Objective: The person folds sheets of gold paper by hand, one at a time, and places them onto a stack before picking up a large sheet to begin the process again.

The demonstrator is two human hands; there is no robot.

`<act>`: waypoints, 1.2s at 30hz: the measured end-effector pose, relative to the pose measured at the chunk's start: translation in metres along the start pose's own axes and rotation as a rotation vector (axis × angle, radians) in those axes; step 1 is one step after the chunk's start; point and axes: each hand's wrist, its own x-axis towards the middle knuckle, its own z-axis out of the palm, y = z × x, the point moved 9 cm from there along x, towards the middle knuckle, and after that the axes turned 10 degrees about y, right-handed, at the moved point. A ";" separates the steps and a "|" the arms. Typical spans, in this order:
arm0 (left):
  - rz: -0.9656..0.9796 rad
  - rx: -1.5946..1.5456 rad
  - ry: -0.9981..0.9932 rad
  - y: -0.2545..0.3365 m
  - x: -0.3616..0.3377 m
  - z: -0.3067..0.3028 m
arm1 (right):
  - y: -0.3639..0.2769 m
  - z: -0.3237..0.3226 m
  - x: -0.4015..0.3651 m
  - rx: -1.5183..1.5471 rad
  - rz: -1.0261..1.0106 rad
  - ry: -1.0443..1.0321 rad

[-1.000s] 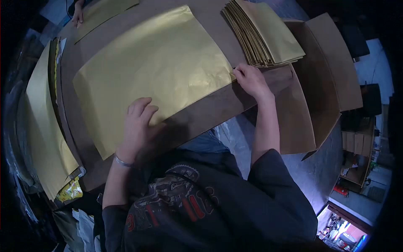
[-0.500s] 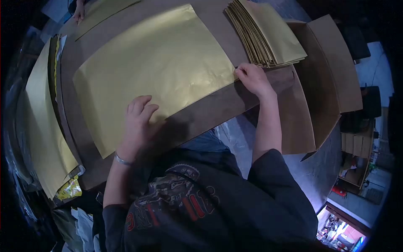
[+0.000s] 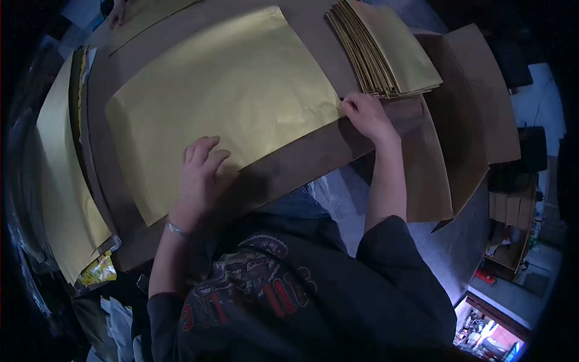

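Brown counter fills most of the view, with dim floor and shelving off to the right. One gold sheet lies flat across its middle, turned at a slant to the near edge.

The left hand rests palm down on the sheet's near edge, fingers loosely spread and gripping nothing. The right hand has curled fingertips at the sheet's right corner; whether they pinch the corner or only press on it cannot be told.

The work looks like squaring and smoothing the sheet. It is thin and would crease easily, so the flat palm should anchor it lightly. The corner is best drawn taut along the surface rather than lifted, and any smoothing should run outward from the pinned edge.

Counted:
- one spread sheet
- one stack of folded gold sheets just beyond the right hand, too tightly packed to number
- one pile of gold sheets hanging at the left edge
- one further sheet at the top, with another person's hand on it
- one open cardboard box at the right
- two hands of the wearer
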 end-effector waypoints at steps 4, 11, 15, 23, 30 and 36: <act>-0.015 0.020 -0.028 -0.004 -0.002 0.004 | -0.007 -0.002 -0.001 -0.093 -0.060 0.044; -0.002 0.011 -0.021 0.000 -0.003 0.004 | -0.094 -0.006 -0.012 -0.179 -0.299 0.265; 0.020 0.013 -0.014 -0.003 -0.005 0.006 | -0.189 0.054 -0.028 0.044 -0.628 0.189; -0.018 0.016 -0.024 -0.005 -0.006 0.006 | -0.181 0.128 -0.016 -0.111 -0.470 -0.045; -0.035 0.004 -0.010 -0.007 -0.007 0.003 | -0.117 0.091 -0.005 -0.303 -0.167 -0.112; -0.075 -0.027 0.058 -0.013 -0.012 0.005 | -0.100 0.079 -0.004 -0.371 -0.090 -0.124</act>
